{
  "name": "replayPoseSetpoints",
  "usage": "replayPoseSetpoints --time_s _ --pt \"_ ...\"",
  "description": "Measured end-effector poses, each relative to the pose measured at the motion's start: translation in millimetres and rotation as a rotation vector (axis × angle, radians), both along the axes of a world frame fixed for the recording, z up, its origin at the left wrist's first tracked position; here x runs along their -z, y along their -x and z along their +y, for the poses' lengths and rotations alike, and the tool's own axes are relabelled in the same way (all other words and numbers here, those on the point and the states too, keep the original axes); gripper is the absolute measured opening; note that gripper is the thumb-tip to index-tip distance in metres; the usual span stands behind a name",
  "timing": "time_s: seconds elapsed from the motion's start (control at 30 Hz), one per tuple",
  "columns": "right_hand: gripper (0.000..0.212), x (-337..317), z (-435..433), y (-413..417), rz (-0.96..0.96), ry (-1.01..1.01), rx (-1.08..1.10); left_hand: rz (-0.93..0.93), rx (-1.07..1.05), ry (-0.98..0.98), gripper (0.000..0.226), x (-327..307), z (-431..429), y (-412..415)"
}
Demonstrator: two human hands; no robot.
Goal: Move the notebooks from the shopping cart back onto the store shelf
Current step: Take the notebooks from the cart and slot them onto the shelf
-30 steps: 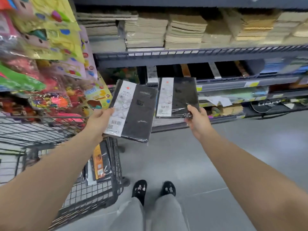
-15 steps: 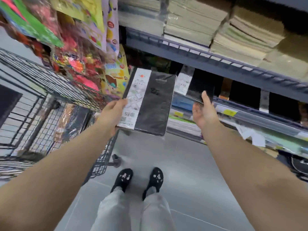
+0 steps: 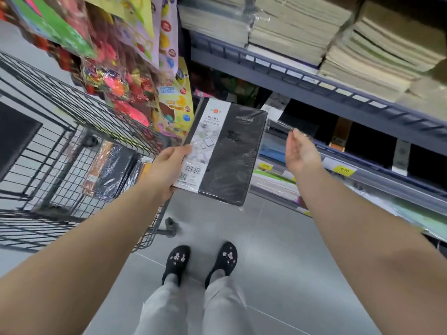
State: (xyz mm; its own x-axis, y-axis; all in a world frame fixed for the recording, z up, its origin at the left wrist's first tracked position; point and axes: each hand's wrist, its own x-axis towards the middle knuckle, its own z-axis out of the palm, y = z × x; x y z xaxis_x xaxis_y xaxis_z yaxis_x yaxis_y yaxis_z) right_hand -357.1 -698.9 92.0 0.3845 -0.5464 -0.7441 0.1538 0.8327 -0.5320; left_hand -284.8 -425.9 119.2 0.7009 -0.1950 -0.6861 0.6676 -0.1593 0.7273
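Presently, the left hand grips the black shrink-wrapped diary notebook by its spine edge, cover up, ready for shelving, while the empty right hand hangs slack-fingered near the grey metal store shelf.

One head-worn view looks steeply down, close over the forearms, toward floor and shelf (wide-angle).

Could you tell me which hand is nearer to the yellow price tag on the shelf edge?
Right. The right hand hangs open just left of the yellow price tag; the left hand grips the black notebook farther left.
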Motion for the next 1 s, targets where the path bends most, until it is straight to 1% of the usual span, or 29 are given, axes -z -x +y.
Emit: replayPoseSetpoints --time_s 0.07,0.1,0.17,0.23,0.3,0.4,0.5,0.6,0.63,0.7,0.77,0.83,0.9,0.97,1.0 --pt "0.006 3 -8 -4 0.068 0.034 -0.012 -0.009 0.027 0.001 0.007 -1 -2 0" --pt "0.011 4 -10 -5 0.125 0.049 -0.046 -0.014 0.037 0.002 0.009 0 -3 -1" --pt "0.022 4 -7 -2 0.263 0.08 -0.166 -0.014 0.056 0.003 0.01 1 -7 -2" --pt "0.026 2 3 8 0.337 0.108 -0.284 -0.016 0.081 0.003 0.009 3 -11 -2" --pt "0.029 -5 18 23 0.312 0.128 -0.384 -0.018 0.109 0.001 0.013 4 -16 0" --pt "0.034 -19 42 48 0.185 0.145 -0.572 -0.015 0.153 -0.007 0.016 0 -27 4" --pt "0.025 -40 67 70 0.117 0.171 -0.774 -0.01 0.186 0.002 0.027 -6 -42 10" --pt "0.018 -57 85 86 0.166 0.202 -0.845 -0.029 0.186 0.037 0.021 -14 -63 17" --pt "0.021 -60 86 90 0.191 0.226 -0.839 -0.04 0.208 0.033 0.023 -14 -70 17" --pt "0.028 -58 82 95 0.186 0.257 -0.75 -0.067 0.269 0.026 0.031 -13 -85 14" --pt "0.026 -54 70 96 0.169 0.266 -0.671 -0.076 0.347 0.041 0.039 -13 -102 7" --pt "0.022 -50 55 90 0.158 0.245 -0.606 -0.054 0.449 0.003 0.05 -13 -117 -3" --pt "0.026 -44 40 81 0.179 0.216 -0.521 -0.077 0.555 -0.09 0.053 -5 -124 -16" --pt "0.028 -32 29 73 0.239 0.209 -0.464 -0.169 0.618 -0.214 0.05 12 -126 -30" --pt "0.026 -25 25 72 0.249 0.2 -0.419 -0.234 0.633 -0.283 0.048 23 -126 -37"
